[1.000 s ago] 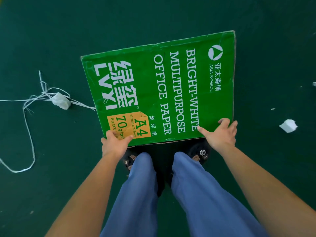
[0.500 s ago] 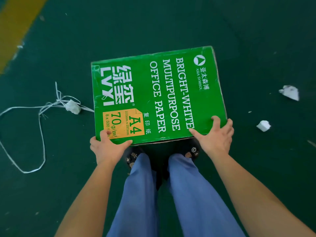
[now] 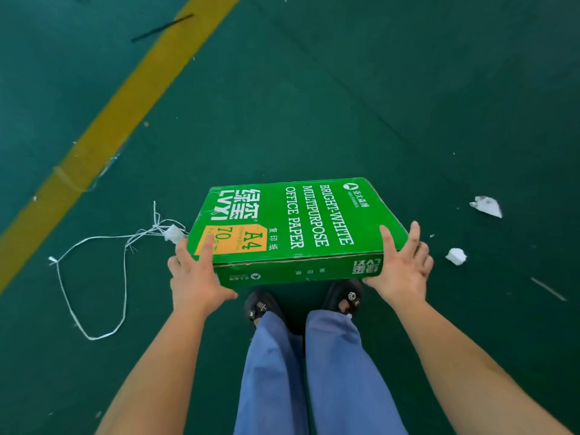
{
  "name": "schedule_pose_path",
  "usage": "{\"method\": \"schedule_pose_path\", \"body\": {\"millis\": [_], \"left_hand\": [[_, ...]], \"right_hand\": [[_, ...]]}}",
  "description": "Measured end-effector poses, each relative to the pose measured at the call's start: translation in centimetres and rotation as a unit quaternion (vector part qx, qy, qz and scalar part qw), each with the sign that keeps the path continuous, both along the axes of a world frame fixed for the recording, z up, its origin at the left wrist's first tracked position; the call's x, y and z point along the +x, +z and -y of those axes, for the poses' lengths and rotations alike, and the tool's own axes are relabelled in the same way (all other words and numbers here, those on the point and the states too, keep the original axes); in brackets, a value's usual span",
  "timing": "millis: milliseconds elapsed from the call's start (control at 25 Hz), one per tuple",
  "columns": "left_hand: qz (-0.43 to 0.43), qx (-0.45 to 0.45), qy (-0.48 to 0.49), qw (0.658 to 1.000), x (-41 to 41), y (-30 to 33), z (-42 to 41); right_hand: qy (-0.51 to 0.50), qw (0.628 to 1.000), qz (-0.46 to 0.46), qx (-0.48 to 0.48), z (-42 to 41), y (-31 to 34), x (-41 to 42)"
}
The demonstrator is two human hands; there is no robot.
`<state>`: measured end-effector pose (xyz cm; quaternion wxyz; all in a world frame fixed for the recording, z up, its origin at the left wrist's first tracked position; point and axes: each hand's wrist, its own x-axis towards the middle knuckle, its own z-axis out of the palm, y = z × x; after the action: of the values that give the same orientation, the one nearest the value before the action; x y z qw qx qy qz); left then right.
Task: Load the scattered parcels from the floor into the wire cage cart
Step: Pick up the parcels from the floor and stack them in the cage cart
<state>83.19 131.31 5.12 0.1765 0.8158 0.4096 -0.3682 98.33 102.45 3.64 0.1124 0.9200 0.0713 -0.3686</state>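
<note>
A green cardboard box of A4 office paper (image 3: pixel 292 221) is held off the dark green floor in front of my legs, its printed top up and its near side facing me. My left hand (image 3: pixel 196 274) grips the box's near left corner, thumb lying on the orange label. My right hand (image 3: pixel 403 265) grips the near right corner, thumb on top and fingers round the side. The wire cage cart is not in view.
A tangle of white strapping cord (image 3: pixel 103 265) with a crumpled white scrap (image 3: pixel 173 233) lies on the floor to the left. Two white paper scraps (image 3: pixel 486 206) (image 3: pixel 455 255) lie to the right. A yellow floor stripe (image 3: pixel 116 114) runs diagonally at upper left.
The box has come up from the floor in both hands and tipped flatter, so its near side now shows. The view has lifted, bringing the yellow stripe into sight.
</note>
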Motion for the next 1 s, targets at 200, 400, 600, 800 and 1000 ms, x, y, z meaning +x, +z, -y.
{"method": "schedule_pose_path", "body": {"millis": [200,400,600,800,1000], "left_hand": [[-0.041,0.045,-0.098,0.993,0.1,-0.4,-0.8],[-0.079,0.105,-0.192,0.973,1.8,-0.6,-0.6],[-0.014,0.059,-0.333,0.941,3.5,-1.6,1.6],[-0.031,0.063,-0.349,0.934,4.3,-1.5,1.4],[-0.03,0.068,-0.363,0.929,5.6,-1.4,1.2]], "right_hand": [[0.13,0.99,0.024,-0.049,0.3,0.7,0.2],[0.222,0.974,0.039,-0.001,-0.2,0.1,1.5],[0.221,0.972,0.067,0.04,-0.1,-0.8,0.8],[0.248,0.957,0.107,0.103,-2.6,-2.3,-0.2],[0.295,0.95,0.019,0.097,-6.0,-1.4,0.4]]}}
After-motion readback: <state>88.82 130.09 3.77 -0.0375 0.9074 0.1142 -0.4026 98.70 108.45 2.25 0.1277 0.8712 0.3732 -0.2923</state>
